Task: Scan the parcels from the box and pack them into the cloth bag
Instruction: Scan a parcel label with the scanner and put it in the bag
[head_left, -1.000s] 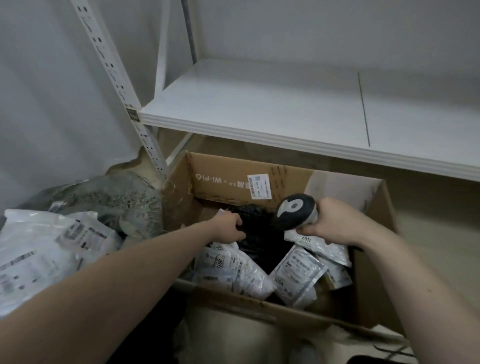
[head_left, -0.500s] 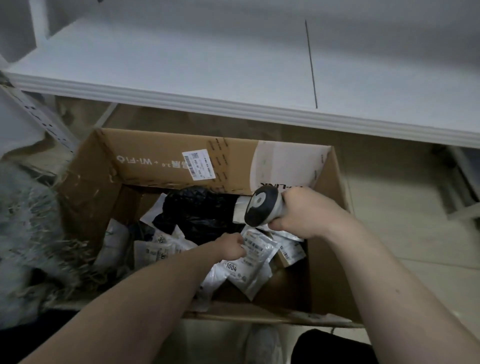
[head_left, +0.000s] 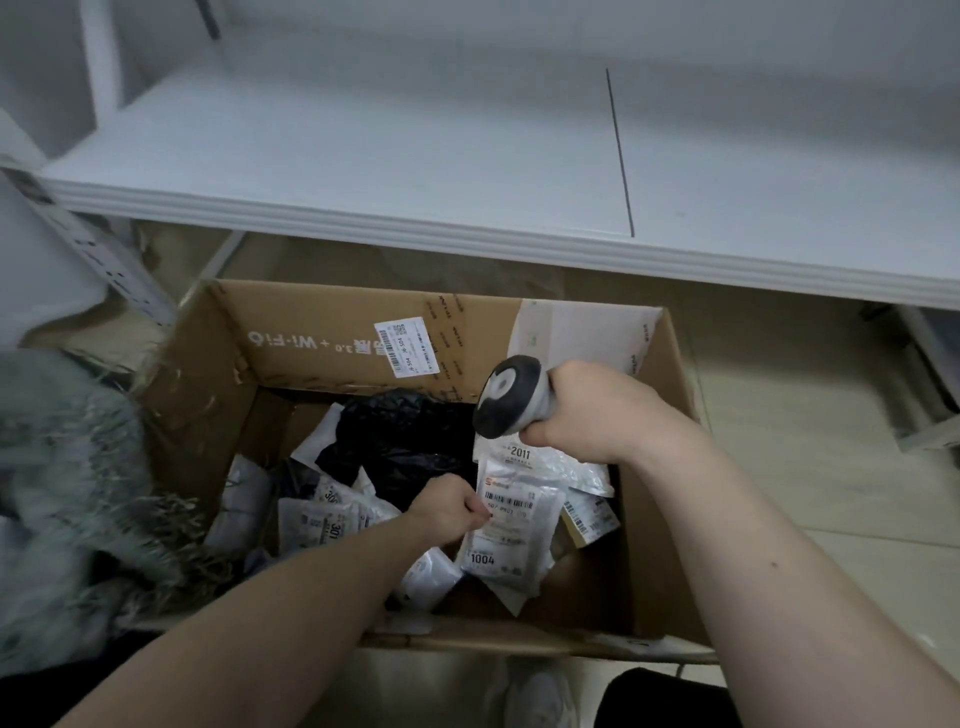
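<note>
— Well, what is biggest in view?

— A white shelf (head_left: 415, 156) runs across the top, with its front edge just beyond the cardboard box (head_left: 322, 338). The box stands open on the floor under that edge, and a white label (head_left: 407, 347) is stuck on its far inner wall.

— And to the left of the box?

— A grey-green cloth bag (head_left: 67, 467) with frayed strands, blurred, lying right against the left wall of the box.

— How are the arms placed?

— Both forearms reach forward from the bottom of the view into the box. The right hand (head_left: 597, 410) is raised over the right side of the box, fingers wrapped round the handle of a scanner (head_left: 511, 402), whose dark rounded head tilts down and to the left. The left hand (head_left: 449, 512) is lower, in the middle of the box, with thumb and fingers pinching the left edge of a white parcel (head_left: 511, 530) marked 1004.

— Where does that parcel sit?

— Inside the box, just under the scanner head, label side up and lifted slightly at the pinched edge.

— What else is in the box?

— A crumpled black bag (head_left: 400, 441) toward the back, a parcel marked 2011 (head_left: 540, 462) beneath the right hand, and several more white parcels (head_left: 322, 519) piled at the left and centre. I cannot tell how many.
</note>
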